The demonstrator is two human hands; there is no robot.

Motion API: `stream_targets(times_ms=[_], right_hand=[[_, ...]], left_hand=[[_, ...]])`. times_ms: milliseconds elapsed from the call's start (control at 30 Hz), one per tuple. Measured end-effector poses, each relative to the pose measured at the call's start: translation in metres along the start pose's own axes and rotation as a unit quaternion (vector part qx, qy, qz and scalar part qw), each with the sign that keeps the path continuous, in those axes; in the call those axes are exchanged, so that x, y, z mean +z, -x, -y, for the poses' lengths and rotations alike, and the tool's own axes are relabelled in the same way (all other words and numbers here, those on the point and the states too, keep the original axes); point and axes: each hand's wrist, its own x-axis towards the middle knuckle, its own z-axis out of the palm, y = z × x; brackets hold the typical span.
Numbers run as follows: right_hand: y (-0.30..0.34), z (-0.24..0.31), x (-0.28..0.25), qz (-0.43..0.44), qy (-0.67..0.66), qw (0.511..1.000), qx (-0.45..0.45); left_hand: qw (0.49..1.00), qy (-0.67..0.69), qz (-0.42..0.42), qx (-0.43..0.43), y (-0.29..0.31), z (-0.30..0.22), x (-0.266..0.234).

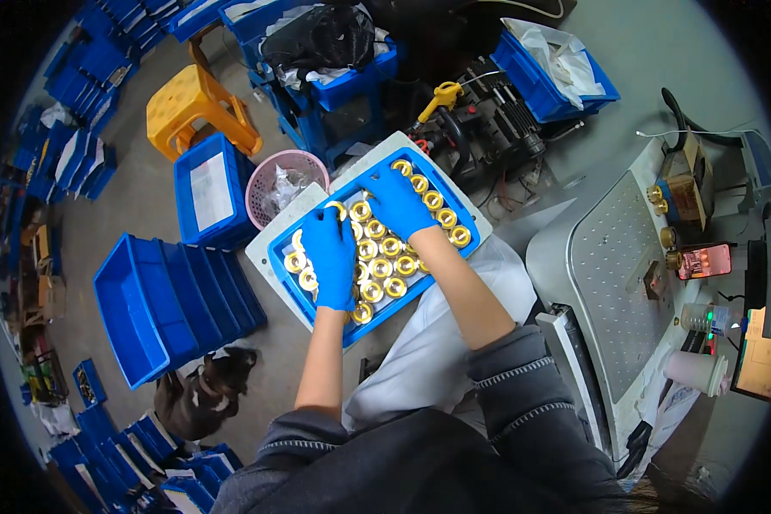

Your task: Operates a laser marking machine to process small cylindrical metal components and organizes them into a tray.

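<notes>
A blue tray (418, 301) lies tilted across a pale board in front of me, holding several rows of round, brass-coloured ring fittings (391, 247) on a white liner. Blue gloves cover both of my hands. My left hand (331, 261) reaches over the tray's left part, its fingers curled at a brass ring fitting near the far edge. Over the far middle is my right hand (398, 203), fingers bent down and drawn together among the fittings; whatever they grip is hidden beneath the glove.
Stacked blue bins (146, 308) stand left, near a dark dog (210, 390) on the floor. Beyond the tray are a pink basket (265, 176), a yellow stool (193, 107) and a dark motor (505, 111). At right is a grey machine with a perforated plate (617, 274).
</notes>
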Motion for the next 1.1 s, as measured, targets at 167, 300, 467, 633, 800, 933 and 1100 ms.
stream_targets(times_ms=[167,300,467,633,800,933,1100], right_hand=[[0.013,0.026,-0.002,-0.018,0.117,0.993,0.008],[0.029,0.0,0.02,-0.099,0.204,0.972,-0.058],[0.027,0.016,0.033,-0.107,0.177,0.976,-0.069],[0.031,-0.001,0.013,-0.073,0.056,0.995,0.043],[0.031,-0.002,0.039,-0.163,-0.201,0.966,-0.015],[0.075,-0.002,0.01,-0.335,-0.063,0.939,-0.041],[0.286,0.073,-0.092,-0.395,-0.019,0.917,-0.05]], left_hand=[[0.994,-0.109,0.014,-0.005,0.005,-0.001,-0.001],[0.993,-0.11,0.008,0.044,0.009,-0.023,0.009],[0.991,-0.112,0.073,-0.013,0.022,0.008,0.01],[0.995,-0.017,0.086,-0.051,0.016,-0.013,0.021],[0.993,-0.024,0.107,0.042,0.033,-0.001,0.012],[0.977,-0.109,0.125,0.134,0.026,0.001,0.047],[0.948,-0.128,0.032,0.289,0.015,-0.042,0.041]])
